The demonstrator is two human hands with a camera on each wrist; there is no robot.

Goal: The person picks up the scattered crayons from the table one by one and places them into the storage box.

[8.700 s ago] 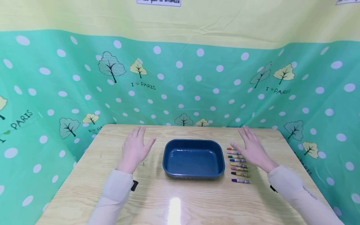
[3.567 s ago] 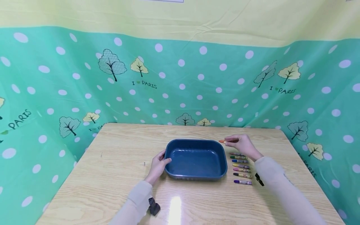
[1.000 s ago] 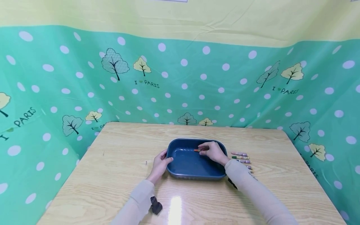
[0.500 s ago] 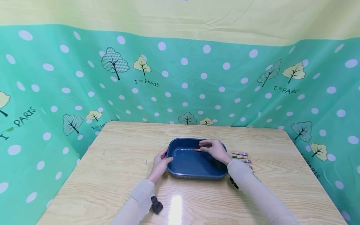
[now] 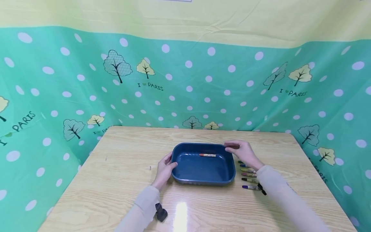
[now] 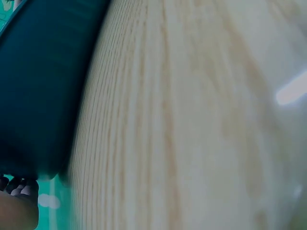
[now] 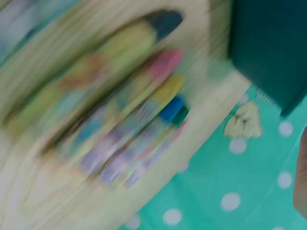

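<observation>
A dark blue rectangular tray (image 5: pixel 203 183) stands on the table. My left hand (image 5: pixel 164 170) grips its left end, thumb over the rim and fingers outside; in the left wrist view the hand (image 6: pixel 20 208) shows at the tray's far end. One orange-tipped crayon (image 5: pixel 207 155) lies inside along the back wall. Over the tray's right back corner is my right hand (image 5: pixel 242 153), fingers bent loosely, thumb apart, nothing seen between them. Right of the tray several crayons lie in a column, among them a black-tipped one (image 5: pixel 250 180) and a purple-tipped one (image 5: pixel 250 187), partly under my forearm.
The wooden table (image 5: pixel 121 151) reaches back to a green dotted curtain (image 5: pixel 185 96). A tiny speck (image 5: pixel 150 168) lies left of the tray. Blurred in the right wrist view, the crayon row includes a blue-tipped one (image 7: pixel 172 110).
My right hand took the orange crayon from the column, put it down inside the tray and let go. It has since moved right to the tray's corner. My left hand still holds the tray.
</observation>
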